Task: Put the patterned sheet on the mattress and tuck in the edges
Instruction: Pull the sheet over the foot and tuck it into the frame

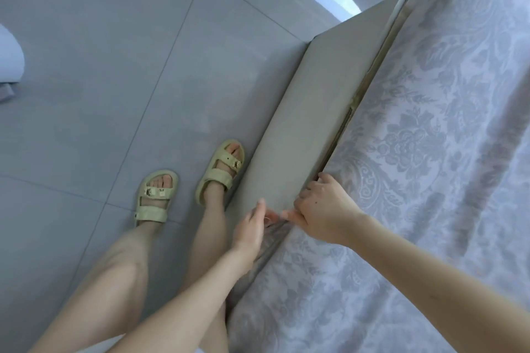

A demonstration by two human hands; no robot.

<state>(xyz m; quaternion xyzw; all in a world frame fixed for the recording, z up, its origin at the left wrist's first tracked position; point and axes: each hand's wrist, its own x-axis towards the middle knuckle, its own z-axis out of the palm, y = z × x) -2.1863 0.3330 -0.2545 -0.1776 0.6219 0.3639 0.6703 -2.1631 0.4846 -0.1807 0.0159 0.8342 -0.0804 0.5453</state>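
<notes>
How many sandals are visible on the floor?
2. The left sandal is on the grey tiles; the right sandal stands close beside the beige bed frame. None seems hidden.

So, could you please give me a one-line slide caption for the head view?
Tucking in: right hand grips the patterned sheet at the bed frame, left hand alongside.

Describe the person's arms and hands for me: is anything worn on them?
Both arms are bare as far as the frame shows: no sleeves, gloves, watch or bracelets. The left hand and right hand wear nothing I can make out, though a thin ring could escape this view.
</notes>
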